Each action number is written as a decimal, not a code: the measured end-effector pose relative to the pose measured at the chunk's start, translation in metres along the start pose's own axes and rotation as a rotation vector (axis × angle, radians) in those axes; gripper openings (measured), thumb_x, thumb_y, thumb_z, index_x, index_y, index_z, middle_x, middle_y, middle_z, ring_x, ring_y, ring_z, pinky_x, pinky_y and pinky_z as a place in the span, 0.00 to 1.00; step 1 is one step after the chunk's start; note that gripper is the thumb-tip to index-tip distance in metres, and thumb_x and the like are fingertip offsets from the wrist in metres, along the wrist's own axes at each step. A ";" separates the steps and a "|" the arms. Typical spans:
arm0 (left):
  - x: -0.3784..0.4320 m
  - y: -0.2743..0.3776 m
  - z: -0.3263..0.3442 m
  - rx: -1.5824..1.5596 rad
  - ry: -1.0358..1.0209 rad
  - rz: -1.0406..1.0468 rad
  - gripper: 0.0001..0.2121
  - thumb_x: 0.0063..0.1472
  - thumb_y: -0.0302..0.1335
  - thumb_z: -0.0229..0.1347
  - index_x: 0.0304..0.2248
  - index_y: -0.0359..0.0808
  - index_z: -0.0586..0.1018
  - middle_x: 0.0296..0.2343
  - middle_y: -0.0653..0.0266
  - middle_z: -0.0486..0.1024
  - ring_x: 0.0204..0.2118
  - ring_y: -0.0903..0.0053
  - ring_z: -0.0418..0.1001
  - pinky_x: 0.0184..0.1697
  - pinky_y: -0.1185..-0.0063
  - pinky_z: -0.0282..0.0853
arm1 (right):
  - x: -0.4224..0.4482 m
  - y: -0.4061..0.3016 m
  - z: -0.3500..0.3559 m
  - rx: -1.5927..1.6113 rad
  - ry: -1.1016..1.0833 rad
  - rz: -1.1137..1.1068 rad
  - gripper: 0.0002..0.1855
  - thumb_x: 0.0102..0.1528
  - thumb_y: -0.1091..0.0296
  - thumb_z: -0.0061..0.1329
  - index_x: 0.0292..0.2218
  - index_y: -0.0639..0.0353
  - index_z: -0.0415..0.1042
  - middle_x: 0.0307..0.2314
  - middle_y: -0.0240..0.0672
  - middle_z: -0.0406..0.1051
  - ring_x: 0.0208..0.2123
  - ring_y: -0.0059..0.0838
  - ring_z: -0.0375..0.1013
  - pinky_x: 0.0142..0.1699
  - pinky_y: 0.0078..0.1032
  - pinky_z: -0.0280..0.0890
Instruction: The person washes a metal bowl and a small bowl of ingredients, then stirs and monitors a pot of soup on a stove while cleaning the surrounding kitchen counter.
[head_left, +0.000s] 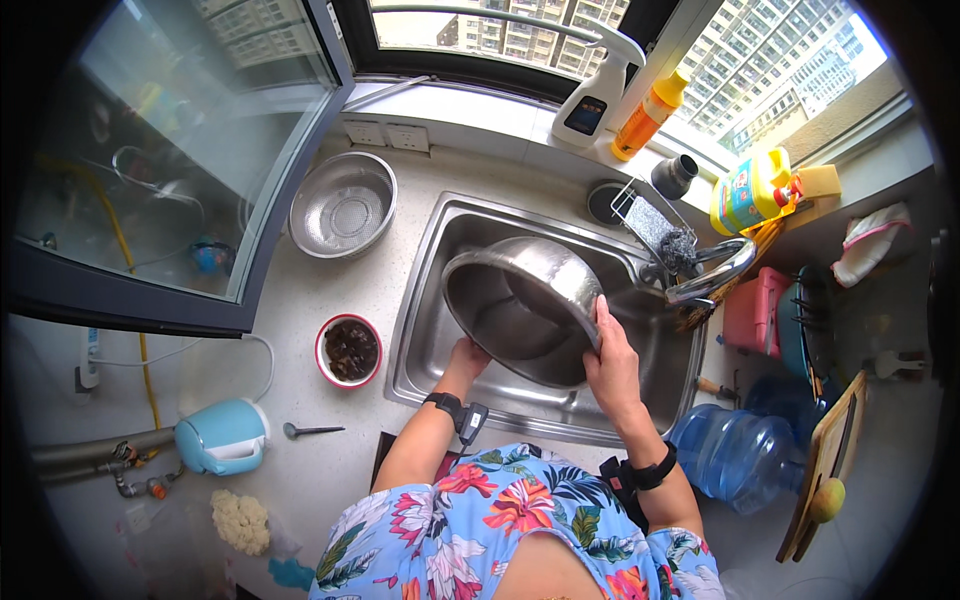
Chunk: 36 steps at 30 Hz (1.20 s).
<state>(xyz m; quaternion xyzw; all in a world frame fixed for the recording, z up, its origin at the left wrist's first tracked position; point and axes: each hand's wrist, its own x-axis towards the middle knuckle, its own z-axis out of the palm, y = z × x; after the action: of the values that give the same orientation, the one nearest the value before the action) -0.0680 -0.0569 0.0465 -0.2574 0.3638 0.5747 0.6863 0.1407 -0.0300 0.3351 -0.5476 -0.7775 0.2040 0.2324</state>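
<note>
Tilted within the stainless steel sink (465, 382), a large metal basin (517, 322) turns its mouth to the lower left. My right hand (613, 364) grips its right rim, thumb and fingers on either side. At the lower left of the basin, my left hand (471, 358) holds the edge from underneath, its fingers mostly hidden behind the metal. The basin's inside shows no food. Left of the sink stands a red-rimmed bowl (349, 351) of dark soaked pieces, perhaps wood ear fungus. Behind that bowl rests a perforated metal colander (343, 206).
The curved faucet (712, 274) reaches over the sink's right side, beside a wire caddy with a steel scrubber (677, 247). An open window sash (247, 315) juts over the left counter. A blue kettle (221, 437), cauliflower (240, 523) and water jug (739, 457) stand nearby.
</note>
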 end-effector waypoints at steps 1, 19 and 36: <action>0.001 0.002 -0.001 -0.038 -0.046 -0.016 0.16 0.64 0.27 0.37 0.47 0.32 0.69 0.43 0.54 0.72 0.45 0.66 0.71 0.48 0.68 0.70 | -0.001 -0.008 0.000 -0.025 0.010 -0.029 0.41 0.42 0.84 0.44 0.58 0.53 0.53 0.47 0.56 0.62 0.38 0.54 0.70 0.42 0.39 0.68; -0.036 0.016 0.031 0.387 0.030 0.032 0.18 0.65 0.36 0.36 0.47 0.38 0.70 0.42 0.59 0.73 0.43 0.67 0.73 0.45 0.66 0.71 | 0.006 0.025 0.020 0.237 0.084 0.351 0.37 0.42 0.81 0.42 0.57 0.58 0.57 0.37 0.48 0.71 0.28 0.44 0.72 0.39 0.29 0.69; -0.139 0.022 0.110 1.142 -0.055 1.278 0.09 0.48 0.18 0.51 0.20 0.35 0.61 0.15 0.72 0.56 0.19 0.87 0.53 0.22 0.84 0.53 | -0.062 0.142 0.145 1.823 -0.018 1.165 0.31 0.60 0.40 0.31 0.50 0.59 0.61 0.45 0.39 0.66 0.47 0.36 0.66 0.51 0.38 0.62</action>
<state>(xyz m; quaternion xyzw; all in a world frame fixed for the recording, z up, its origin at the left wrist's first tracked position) -0.0771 -0.0514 0.2247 0.3962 0.6558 0.5860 0.2636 0.1819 -0.0525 0.1284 -0.4524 0.0453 0.7887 0.4139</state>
